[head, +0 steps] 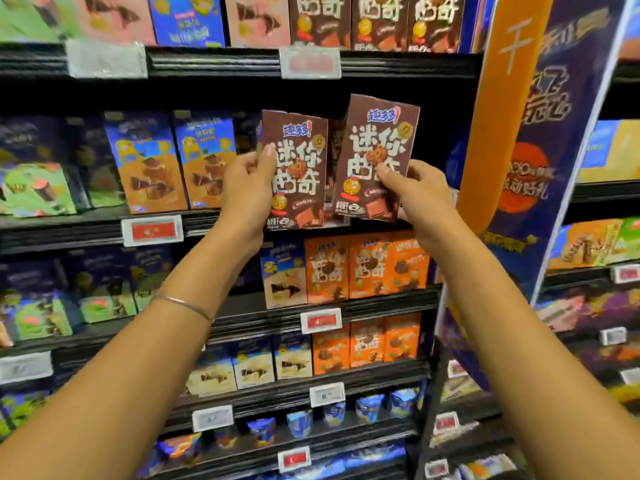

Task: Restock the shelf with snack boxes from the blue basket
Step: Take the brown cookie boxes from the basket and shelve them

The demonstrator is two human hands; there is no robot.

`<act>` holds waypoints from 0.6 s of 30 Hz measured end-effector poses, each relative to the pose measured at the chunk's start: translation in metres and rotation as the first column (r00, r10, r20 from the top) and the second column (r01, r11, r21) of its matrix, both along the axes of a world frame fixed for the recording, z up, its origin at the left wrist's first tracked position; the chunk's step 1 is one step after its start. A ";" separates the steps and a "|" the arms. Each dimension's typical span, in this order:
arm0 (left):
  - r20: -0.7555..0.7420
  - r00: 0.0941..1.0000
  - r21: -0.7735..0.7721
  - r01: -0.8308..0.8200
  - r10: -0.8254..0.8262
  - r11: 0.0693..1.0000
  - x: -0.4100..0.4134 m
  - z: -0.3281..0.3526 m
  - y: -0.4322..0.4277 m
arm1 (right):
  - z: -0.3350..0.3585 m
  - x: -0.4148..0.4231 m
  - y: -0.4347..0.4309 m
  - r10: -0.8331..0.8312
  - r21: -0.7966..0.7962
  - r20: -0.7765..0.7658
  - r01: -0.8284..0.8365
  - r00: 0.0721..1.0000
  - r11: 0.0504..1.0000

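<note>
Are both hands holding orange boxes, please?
No, the left hand grips the left brown box and the right hand the right brown box.

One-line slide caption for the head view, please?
Left hand grips the left brown box, right hand the right brown box, both at the shelf above orange boxes.

Both bare arms reach forward and up, and a thin bangle (183,303) lies around the left wrist. The left hand (247,192) grips the left brown box (301,174) at its left edge, thumb on the front. Just right of this box, the right hand (420,197) grips the right brown box (379,150), thumb on the front.
</note>
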State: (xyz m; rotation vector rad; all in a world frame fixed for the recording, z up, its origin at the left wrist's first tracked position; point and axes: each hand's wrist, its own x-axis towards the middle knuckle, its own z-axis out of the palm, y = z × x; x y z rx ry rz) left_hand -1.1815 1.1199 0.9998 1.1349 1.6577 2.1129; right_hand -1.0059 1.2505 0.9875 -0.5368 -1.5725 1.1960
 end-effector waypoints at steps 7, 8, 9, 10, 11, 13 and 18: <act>0.012 0.998 -0.012 -0.059 0.060 0.998 0.003 0.012 0.041 | 0.000 -0.020 0.081 -0.102 0.045 0.053 0.100 0.993 0.994; 0.030 0.997 0.001 -0.071 0.071 0.997 0.003 0.014 0.046 | 0.002 -0.024 0.089 -0.093 0.056 0.057 0.090 0.994 0.994; 0.046 0.995 0.011 -0.087 0.086 0.996 0.003 0.017 0.050 | 0.004 -0.029 0.097 -0.091 0.071 0.058 0.087 0.994 0.994; 0.057 0.993 0.018 -0.103 0.102 0.995 0.002 0.019 0.054 | 0.006 -0.033 0.104 -0.103 0.091 0.059 0.097 0.993 0.991; 0.060 0.991 0.024 -0.118 0.117 0.993 0.001 0.022 0.057 | 0.007 -0.038 0.111 -0.126 0.115 0.064 0.119 0.990 0.986; 0.051 0.989 0.031 -0.137 0.136 0.990 -0.001 0.026 0.063 | 0.007 -0.046 0.124 -0.182 0.163 0.093 0.165 0.979 0.973; 0.036 0.989 0.039 -0.144 0.143 0.989 0.000 0.027 0.075 | 0.000 -0.064 0.144 -0.301 0.313 0.200 0.230 0.933 0.921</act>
